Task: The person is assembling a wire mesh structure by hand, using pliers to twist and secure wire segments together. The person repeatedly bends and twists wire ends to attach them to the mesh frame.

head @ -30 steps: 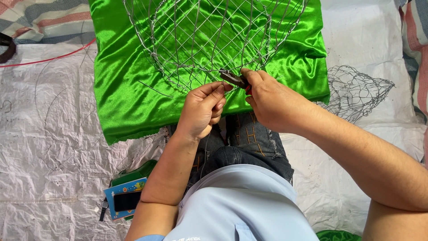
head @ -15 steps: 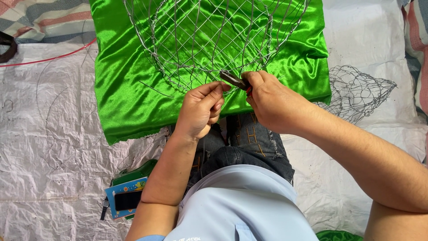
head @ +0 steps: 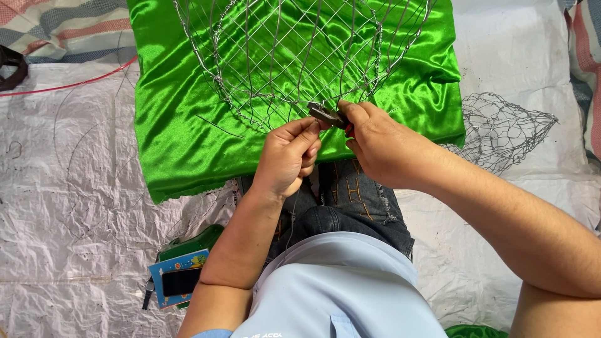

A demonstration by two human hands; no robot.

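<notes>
While gripping small pliers (head: 330, 116) in the right hand (head: 388, 150), fingers curled shut round the red-tipped handles, nose set against the lower rim of the wire-mesh frame (head: 294, 56). Left hand (head: 288, 159) pinched closed just at 9 o'clock of the plier nose, thumb and forefinger apparently on a thin wire at that rim; strand itself too fine to see clearly.

Judged from the mesh: mostly woven already, diamond pattern filling the domed frame, rim joint at 6 o'clock seemingly being tied. How many joints remain: cannot tell, upper part cut off at 12 o'clock.

Beneath the frame, spread green satin cloth (head: 181, 125), reaching toward 9 and 3 o'clock. Out at 3 o'clock, resting on the white sheet (head: 75, 206), a second, smaller wire cage (head: 501, 134), well apart from the hands. Down at 7 o'clock, beside the left forearm, a small blue-edged box (head: 178, 281) over something green. Far at 10 o'clock, a red cord (head: 69, 81).

Nothing between hands and rim; only loose wire ends near the fingers as a snag risk.
</notes>
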